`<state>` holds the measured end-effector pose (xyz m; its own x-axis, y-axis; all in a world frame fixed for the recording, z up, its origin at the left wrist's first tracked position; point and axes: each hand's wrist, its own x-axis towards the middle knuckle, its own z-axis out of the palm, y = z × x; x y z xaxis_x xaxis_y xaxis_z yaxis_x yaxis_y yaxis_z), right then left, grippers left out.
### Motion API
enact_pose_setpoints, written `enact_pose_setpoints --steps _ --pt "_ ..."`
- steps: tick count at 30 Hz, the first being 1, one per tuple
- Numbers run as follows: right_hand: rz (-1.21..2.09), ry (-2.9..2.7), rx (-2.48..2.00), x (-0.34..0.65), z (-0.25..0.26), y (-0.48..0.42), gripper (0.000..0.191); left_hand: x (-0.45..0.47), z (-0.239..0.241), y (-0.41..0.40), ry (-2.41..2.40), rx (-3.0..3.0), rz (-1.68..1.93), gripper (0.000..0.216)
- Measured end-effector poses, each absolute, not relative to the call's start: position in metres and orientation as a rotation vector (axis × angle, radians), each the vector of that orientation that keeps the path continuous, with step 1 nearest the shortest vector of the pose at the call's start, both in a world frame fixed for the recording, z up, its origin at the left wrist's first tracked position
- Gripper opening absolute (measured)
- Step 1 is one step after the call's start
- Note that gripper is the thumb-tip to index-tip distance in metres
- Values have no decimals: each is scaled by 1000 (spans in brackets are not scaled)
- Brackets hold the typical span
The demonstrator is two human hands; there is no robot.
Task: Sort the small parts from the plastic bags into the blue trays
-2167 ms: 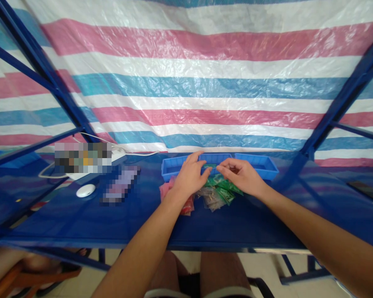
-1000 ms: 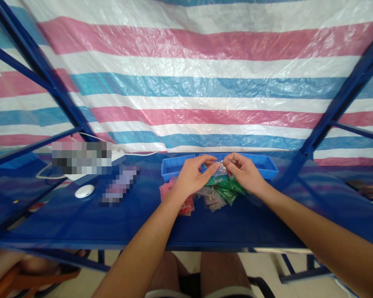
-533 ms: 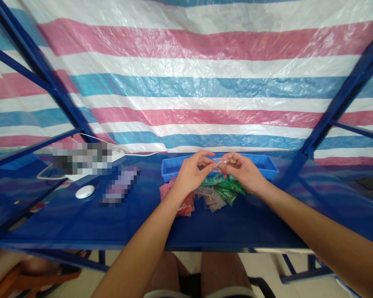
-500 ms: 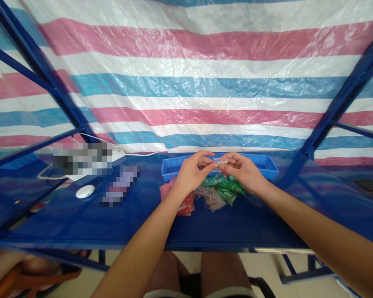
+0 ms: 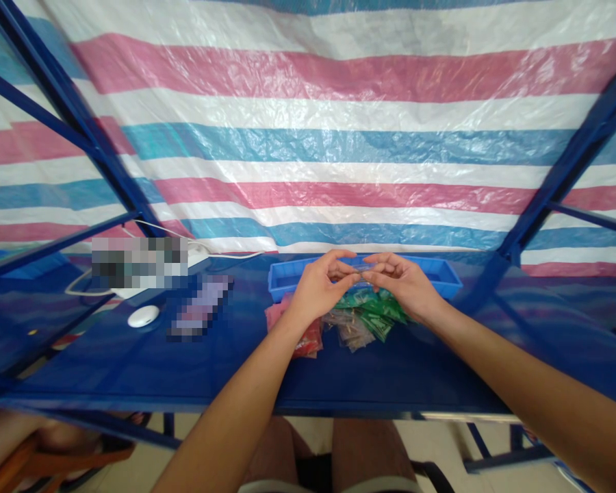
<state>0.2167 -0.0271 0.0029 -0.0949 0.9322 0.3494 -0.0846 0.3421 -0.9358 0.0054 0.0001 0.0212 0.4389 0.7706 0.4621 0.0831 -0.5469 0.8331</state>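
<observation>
A left hand (image 5: 322,287) and right hand (image 5: 408,286), equally near, pinched what looked like a small clear bag (image 5: 361,276) at the blue trays' (image 5: 277,294) middle, its long axis unclear, green packets (image 5: 377,318) lying just in front.

1. Back: plastic sheet (image 5: 339,150), red/white/blue horizontal stripes, wrinkled, glare patches across it.
2. Blue metal frame (image 5: 72,103), slanted posts both sides.
3. Worktop (image 5: 369,376): glossy dark blue, reflective.
4. Floor (image 5: 436,438): pale beige.
5. Orange-brown chair (image 5: 56,459), lower left.
</observation>
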Motion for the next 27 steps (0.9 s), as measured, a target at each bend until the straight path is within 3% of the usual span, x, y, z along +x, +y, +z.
enact_pose_setpoints --steps 10,15,22,27 --pt "1074 -1333 -821 215 0 -25 41 5 23 0 788 1990 1187 37" --pt "956 -1313 -873 217 -3 -22 37 4 27 0 905 2199 1300 21" --pt "962 -1450 -810 213 1 -30 43 8 26 -10 804 2174 1144 40" --pt "929 -1476 -859 211 -1 -31 43 6 21 -1 796 2040 1157 29"
